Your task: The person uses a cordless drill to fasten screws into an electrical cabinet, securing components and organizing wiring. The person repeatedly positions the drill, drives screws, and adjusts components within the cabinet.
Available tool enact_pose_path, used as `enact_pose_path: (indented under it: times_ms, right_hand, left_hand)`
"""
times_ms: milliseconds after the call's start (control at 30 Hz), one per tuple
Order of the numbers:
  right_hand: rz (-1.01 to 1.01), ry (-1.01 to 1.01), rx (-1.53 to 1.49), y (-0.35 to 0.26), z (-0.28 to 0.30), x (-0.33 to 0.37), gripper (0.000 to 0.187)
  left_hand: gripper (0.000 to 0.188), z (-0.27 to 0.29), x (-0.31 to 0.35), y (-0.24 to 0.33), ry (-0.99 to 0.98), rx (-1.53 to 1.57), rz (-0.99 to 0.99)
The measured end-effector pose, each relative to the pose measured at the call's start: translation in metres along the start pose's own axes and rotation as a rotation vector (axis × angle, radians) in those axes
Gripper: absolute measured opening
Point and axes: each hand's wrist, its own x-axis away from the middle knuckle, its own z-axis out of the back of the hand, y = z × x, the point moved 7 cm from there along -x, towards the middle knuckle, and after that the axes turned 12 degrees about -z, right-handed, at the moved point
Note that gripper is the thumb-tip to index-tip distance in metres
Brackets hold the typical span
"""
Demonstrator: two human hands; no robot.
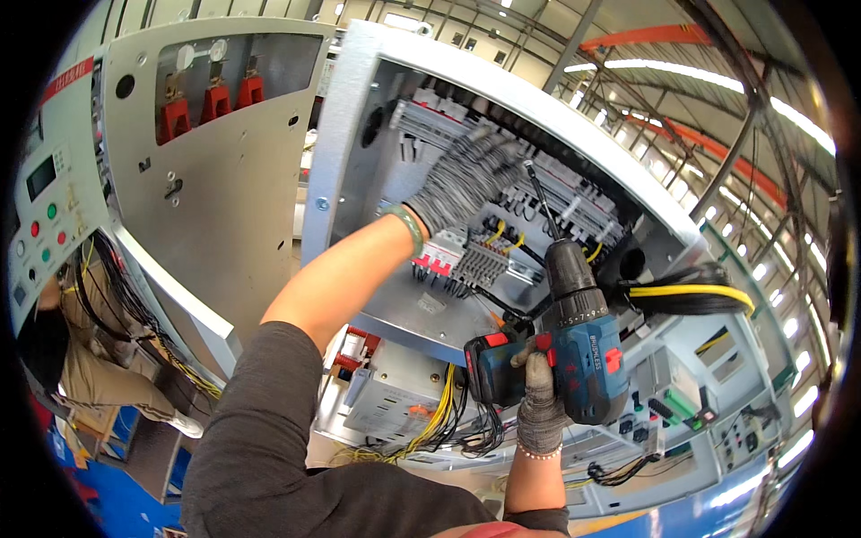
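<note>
Hall roof (646,54) overhead | Right hand (541,394): we grip the drill (587,359) by its handle | Long bit (543,202): axis runs up and slightly left, tip near the module row (578,193) inside the cabinet (339,161) | Left hand (462,179): nearer the row, just beside the tip; we cannot tell its hold

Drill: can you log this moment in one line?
left hand: in cabinet; right hand: gripping drill; bit: pointing toward cabinet; both hands: gloved
</note>
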Motion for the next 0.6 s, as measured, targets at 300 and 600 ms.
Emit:
enact_pose_path:
  times_ms: [300, 600]
  right_hand:
    - [0.076, -0.107, 0.138, -0.007, -0.061, -0.012, 0.033]
    - [0.148, -0.052, 0.171, -0.017, -0.071, -0.011, 0.033]
  left_hand:
    - [0.037, -0.003, 0.005, -0.011, -0.010, 0.110, 0.062]
    - [0.039, -0.014, 0.011, -0.021, 0.032, 0.165, 0.006]
